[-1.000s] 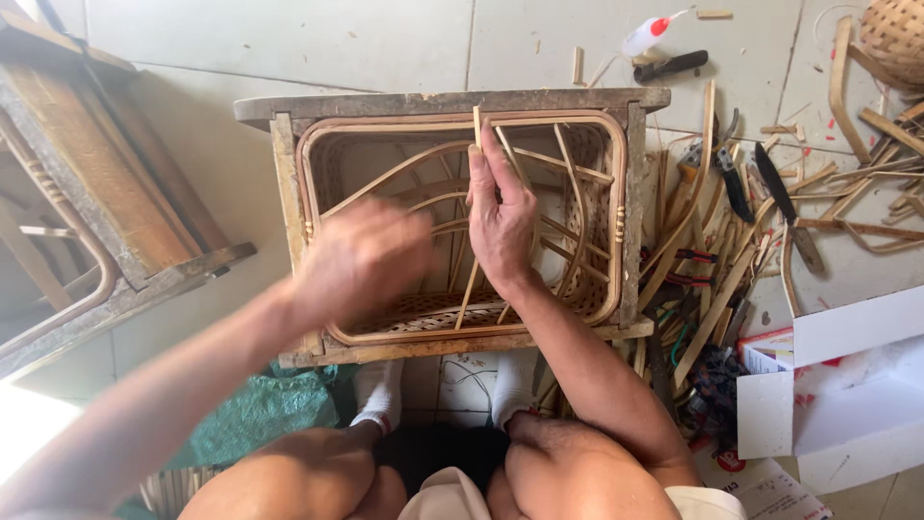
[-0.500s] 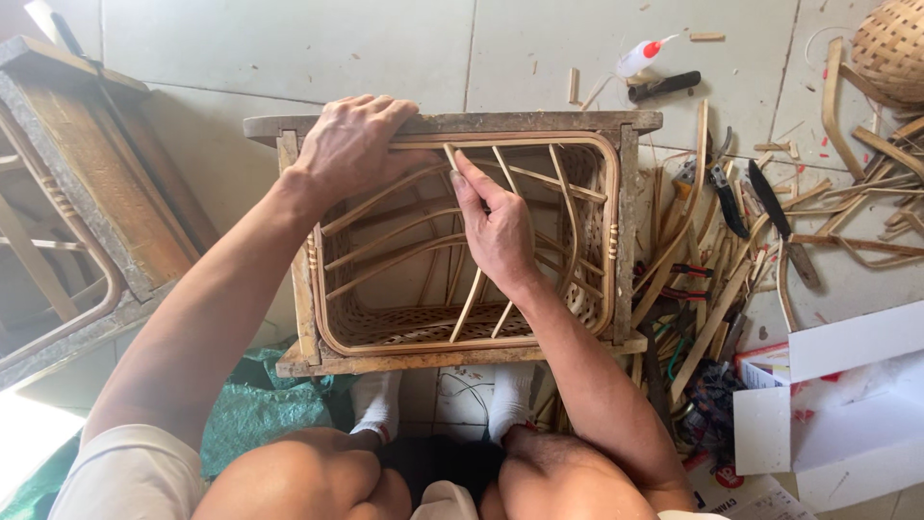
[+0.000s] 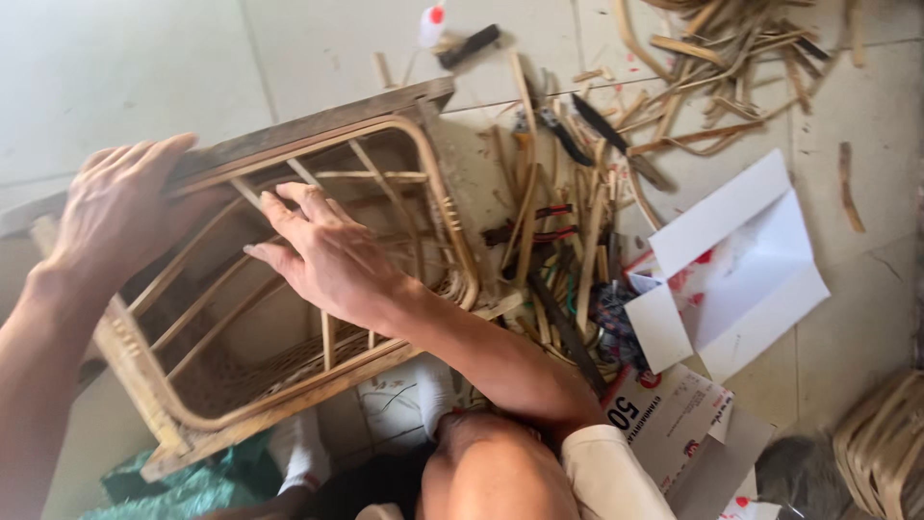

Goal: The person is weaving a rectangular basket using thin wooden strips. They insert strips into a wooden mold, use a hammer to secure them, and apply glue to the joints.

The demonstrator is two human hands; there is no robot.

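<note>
My left hand grips the top rail of the rattan frame. My right hand rests inside it, fingers spread flat across the slats.

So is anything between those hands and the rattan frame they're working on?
Nothing visible. The left hand grips the far top edge of the rattan frame directly, and the right hand rests on the thin slats inside it. The loose cane strips lie off to the side.
</note>
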